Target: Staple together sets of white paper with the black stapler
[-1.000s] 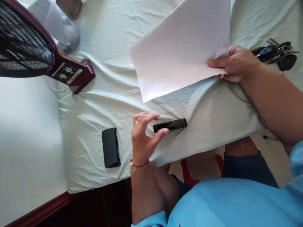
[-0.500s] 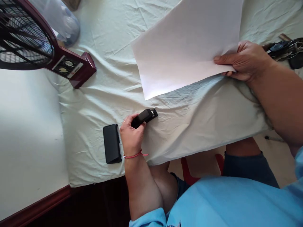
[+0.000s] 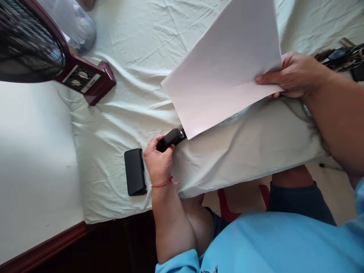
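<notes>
My left hand (image 3: pixel 159 159) is closed around a black stapler (image 3: pixel 171 139) resting on the cloth-covered table. The stapler's front end points up and right. White paper (image 3: pixel 227 68), one sheet or a thin stack, is pinched at its lower right edge by my right hand (image 3: pixel 295 76), thumb on top and fingers underneath. The paper's lower left corner lies over the tip of the stapler and hides it. Whether that corner sits between the jaws or above them I cannot tell.
A black phone (image 3: pixel 135 172) lies left of my left hand. A dark red fan (image 3: pixel 93 83) stands at the upper left beside a translucent plastic container (image 3: pixel 78 28). Keys (image 3: pixel 345 58) lie beyond my right wrist. The table cloth (image 3: pixel 216 167) is wrinkled.
My right hand has turned the paper and brought its lower left corner down over the stapler's tip. My left hand and the stapler have barely shifted.
</notes>
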Demonstrator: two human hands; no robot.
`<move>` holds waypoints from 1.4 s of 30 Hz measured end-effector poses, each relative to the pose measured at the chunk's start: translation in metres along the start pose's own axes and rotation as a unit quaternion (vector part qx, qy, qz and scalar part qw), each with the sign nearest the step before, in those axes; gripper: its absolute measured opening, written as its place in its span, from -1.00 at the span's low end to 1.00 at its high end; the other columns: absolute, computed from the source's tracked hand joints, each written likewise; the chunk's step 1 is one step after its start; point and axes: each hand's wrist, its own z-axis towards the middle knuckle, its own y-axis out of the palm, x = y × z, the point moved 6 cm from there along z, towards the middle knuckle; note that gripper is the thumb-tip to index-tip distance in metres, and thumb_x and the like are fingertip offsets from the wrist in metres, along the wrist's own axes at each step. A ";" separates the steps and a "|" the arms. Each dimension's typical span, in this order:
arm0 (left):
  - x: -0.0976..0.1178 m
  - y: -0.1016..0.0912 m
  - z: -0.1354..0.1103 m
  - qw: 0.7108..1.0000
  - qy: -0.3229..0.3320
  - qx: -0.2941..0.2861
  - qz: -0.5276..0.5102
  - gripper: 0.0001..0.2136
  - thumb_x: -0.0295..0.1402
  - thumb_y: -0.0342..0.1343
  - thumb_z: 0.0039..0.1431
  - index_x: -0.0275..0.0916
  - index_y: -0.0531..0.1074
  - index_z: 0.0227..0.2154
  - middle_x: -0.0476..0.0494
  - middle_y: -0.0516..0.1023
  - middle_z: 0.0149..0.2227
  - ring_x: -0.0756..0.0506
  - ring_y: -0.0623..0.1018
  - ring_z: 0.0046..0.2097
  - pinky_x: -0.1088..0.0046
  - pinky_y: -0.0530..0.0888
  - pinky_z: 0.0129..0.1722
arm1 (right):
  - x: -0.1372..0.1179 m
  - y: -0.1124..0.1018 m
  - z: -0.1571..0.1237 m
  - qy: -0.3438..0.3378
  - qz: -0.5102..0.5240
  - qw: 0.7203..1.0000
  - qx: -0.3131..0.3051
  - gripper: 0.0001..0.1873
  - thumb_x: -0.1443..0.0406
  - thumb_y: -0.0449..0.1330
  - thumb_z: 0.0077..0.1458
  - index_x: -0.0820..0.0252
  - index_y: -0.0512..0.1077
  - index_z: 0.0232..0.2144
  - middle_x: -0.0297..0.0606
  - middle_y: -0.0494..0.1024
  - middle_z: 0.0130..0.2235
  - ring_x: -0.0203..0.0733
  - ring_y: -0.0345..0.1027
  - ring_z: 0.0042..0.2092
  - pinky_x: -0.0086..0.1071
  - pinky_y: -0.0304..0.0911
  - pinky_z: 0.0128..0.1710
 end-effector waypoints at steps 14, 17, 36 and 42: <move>0.009 0.007 -0.005 0.999 0.034 -0.029 -0.012 -0.66 -0.33 0.36 -0.06 -0.13 0.73 -0.14 -0.10 0.77 -0.13 -0.29 0.70 -0.01 0.12 0.58 0.15 | -0.007 -0.003 -0.007 -0.033 -0.016 0.999 -0.017 -0.80 0.31 0.38 0.06 0.42 0.53 -0.40 -0.24 0.52 -0.48 -0.48 0.31 -0.59 -0.56 0.16 -0.59; 0.009 0.007 -0.005 0.999 0.031 -0.031 -0.013 -0.65 -0.33 0.36 -0.07 -0.13 0.73 -0.14 -0.10 0.77 -0.12 -0.30 0.70 0.01 0.11 0.58 0.17 | -0.010 -0.007 -0.008 -0.049 -0.024 0.998 -0.011 -0.82 0.32 0.37 0.08 0.38 0.55 -0.32 -0.21 0.58 -0.32 -0.47 0.41 -0.48 -0.56 0.26 -0.49; 0.028 0.013 -0.015 0.991 0.068 -0.034 -0.106 -0.73 -0.07 0.38 0.28 -0.14 0.76 -0.13 -0.07 0.75 -0.20 -0.15 0.64 -0.10 0.31 0.53 0.02 | -0.010 -0.004 -0.008 -0.064 -0.012 0.998 -0.024 -0.78 0.28 0.40 0.04 0.38 0.52 -0.43 -0.26 0.48 -0.52 -0.49 0.29 -0.61 -0.62 0.14 -0.63; 0.030 0.014 -0.012 0.992 0.075 -0.047 -0.095 -0.76 -0.12 0.45 0.27 -0.11 0.77 -0.11 -0.13 0.82 -0.06 -0.25 0.71 0.13 0.18 0.56 0.28 | -0.009 -0.002 -0.005 -0.082 0.017 0.995 -0.049 -0.78 0.29 0.42 0.01 0.37 0.51 -0.46 -0.25 0.50 -0.53 -0.45 0.31 -0.63 -0.62 0.15 -0.68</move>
